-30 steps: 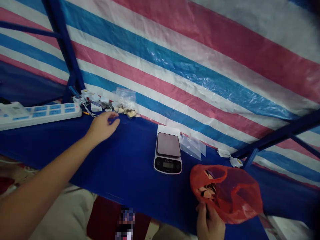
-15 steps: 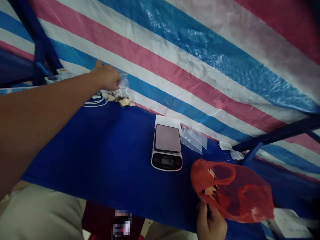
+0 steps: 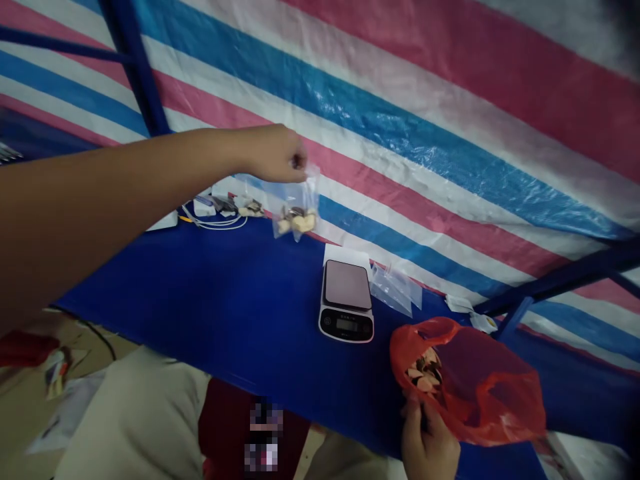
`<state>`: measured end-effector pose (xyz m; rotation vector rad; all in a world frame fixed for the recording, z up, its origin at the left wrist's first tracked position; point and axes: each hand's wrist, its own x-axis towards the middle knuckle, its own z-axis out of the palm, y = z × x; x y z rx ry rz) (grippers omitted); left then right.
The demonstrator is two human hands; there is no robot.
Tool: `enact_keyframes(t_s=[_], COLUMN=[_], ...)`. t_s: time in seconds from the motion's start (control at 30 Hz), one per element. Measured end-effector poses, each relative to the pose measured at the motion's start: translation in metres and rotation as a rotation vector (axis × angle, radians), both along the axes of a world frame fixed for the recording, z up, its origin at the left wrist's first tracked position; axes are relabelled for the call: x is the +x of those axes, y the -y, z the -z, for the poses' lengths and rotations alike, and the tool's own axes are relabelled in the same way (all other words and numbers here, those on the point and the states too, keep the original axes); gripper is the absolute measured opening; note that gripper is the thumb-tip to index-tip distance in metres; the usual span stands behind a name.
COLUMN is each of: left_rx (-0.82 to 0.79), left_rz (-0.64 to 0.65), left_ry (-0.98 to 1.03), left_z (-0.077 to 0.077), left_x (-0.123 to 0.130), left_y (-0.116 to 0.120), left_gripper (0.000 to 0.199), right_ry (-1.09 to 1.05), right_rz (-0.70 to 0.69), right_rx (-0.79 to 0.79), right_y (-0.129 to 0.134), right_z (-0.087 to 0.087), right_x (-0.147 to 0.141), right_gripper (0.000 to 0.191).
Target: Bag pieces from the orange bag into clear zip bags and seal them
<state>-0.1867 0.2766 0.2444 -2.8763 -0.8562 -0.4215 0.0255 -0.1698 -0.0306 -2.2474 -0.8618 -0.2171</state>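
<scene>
High over the back of the table, my left hand [image 3: 280,155] is closed on the top of a clear plastic bag [image 3: 297,210]. Pale and dark flat pieces lie in the bottom of that bag, which hangs clear of the table. At the front right, my right hand [image 3: 429,437] pinches the near rim of a red plastic bag [image 3: 515,393]. The red bag's mouth gapes, and cream and dark pieces [image 3: 425,372] show inside. Between the hands stands a white kitchen scale [image 3: 349,287] with nothing on its plate.
Flat clear bags [image 3: 395,288] lie right of the scale. At the back left are a coiled white cable [image 3: 220,223] and another bag of pieces [image 3: 250,207]. A striped tarp [image 3: 380,133] rises behind the blue table [image 3: 225,293], and blue frame bars [image 3: 555,270] cross it.
My left hand has lifted the clear bag off the back of the table and carried it right. The red bag's mouth is wider, showing more pieces. The camera view has shifted left.
</scene>
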Motion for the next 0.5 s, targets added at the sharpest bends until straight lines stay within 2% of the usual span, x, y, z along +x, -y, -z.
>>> enact_keyframes(t_s=[0.1, 0.17, 0.2, 0.27, 0.3, 0.4, 0.5], left_rx=[-0.084, -0.137, -0.186, -0.315, -0.382, -0.530, -0.601], left_rz=[0.109, 0.293, 0.374, 0.473, 0.521, 0.602, 0.589], left_ry=[0.064, 0.117, 0.129, 0.154, 0.154, 0.160, 0.156], left_z=[-0.026, -0.032, -0.030, -0.019, -0.011, 0.020, 0.046], left_x=[0.011, 0.020, 0.025, 0.036, 0.041, 0.053, 0.059], left_y=[0.057, 0.097, 0.117, 0.151, 0.166, 0.193, 0.204], left_gripper=[0.026, 0.019, 0.014, 0.011, 0.011, 0.012, 0.014], right_ry=[-0.247, -0.561, -0.749, -1.091, -1.184, -1.236, -1.208], right_rz=[-0.089, -0.188, -0.259, -0.437, -0.484, -0.492, -0.434], right_rx=[0.158, 0.339, 0.451, 0.654, 0.719, 0.788, 0.781], right_y=[-0.006, -0.015, -0.021, -0.034, -0.040, -0.052, -0.051], right_z=[-0.012, -0.026, -0.035, -0.053, -0.061, -0.077, -0.076], right_x=[-0.023, -0.043, -0.052, -0.067, -0.071, -0.076, -0.073], right_gripper=[0.055, 0.051, 0.056, 0.079, 0.084, 0.069, 0.048])
